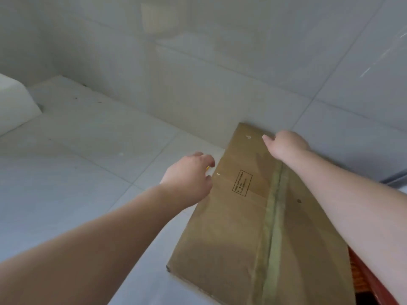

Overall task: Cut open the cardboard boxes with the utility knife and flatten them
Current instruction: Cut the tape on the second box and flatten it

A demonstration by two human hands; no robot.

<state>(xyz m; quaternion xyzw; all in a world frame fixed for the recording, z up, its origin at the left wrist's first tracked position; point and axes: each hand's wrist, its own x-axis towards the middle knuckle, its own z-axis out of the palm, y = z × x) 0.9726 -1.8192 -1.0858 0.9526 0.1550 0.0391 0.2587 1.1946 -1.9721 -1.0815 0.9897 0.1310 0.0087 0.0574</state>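
Observation:
A flat brown cardboard box [237,227] lies on the pale tiled floor, its far end against the wall. A taped seam [273,216] runs along its length, and a small printed label [242,183] sits on top. My right hand [286,144] grips the box's far edge, thumb on the top face, fingers hidden behind the edge. My left hand [189,175] is at the box's left edge with its fingers curled. A yellow sliver [207,167] shows between its fingers and thumb, apparently the utility knife; the rest of it is hidden.
A grey tiled wall [220,73] rises just behind the box. A white foam block [13,102] sits at the far left on the floor [77,155]. A red-brown object [372,282] lies at the bottom right beside the box, under my right forearm.

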